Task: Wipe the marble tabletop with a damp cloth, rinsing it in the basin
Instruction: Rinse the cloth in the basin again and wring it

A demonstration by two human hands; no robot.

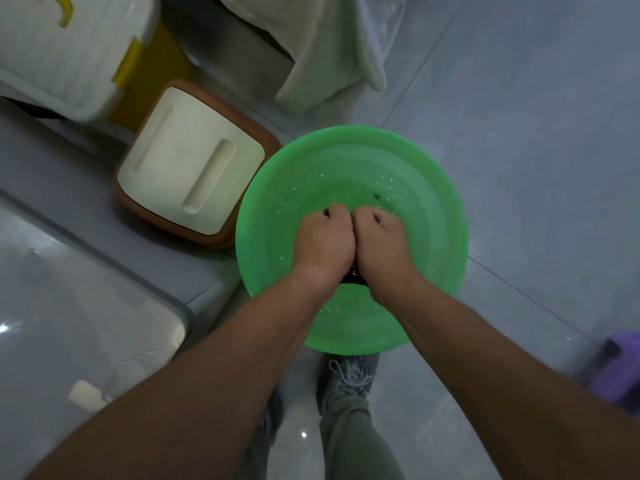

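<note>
Over the basin (263, 188), left hand (323, 240) and right hand (379, 242) clench the cloth (355, 275) between them.

A cream-lidded brown box (194, 161) stands just beside the basin (433, 202) on its left; bare floor (536, 150) lies open to its right.

The basin (446, 188) is sitting on the floor (536, 133), just ahead of your shoe (349, 375). You're keeping your left hand (323, 237) and right hand (379, 244) inside it, touching side by side, both gripping the cloth (355, 277) bunched between them. A stool (190, 161) is standing just left of the basin. A lidded bin (69, 53) is lying behind the stool, a lidded box (79, 289) at your near left. A towel (332, 46) is hanging behind the basin.
</note>
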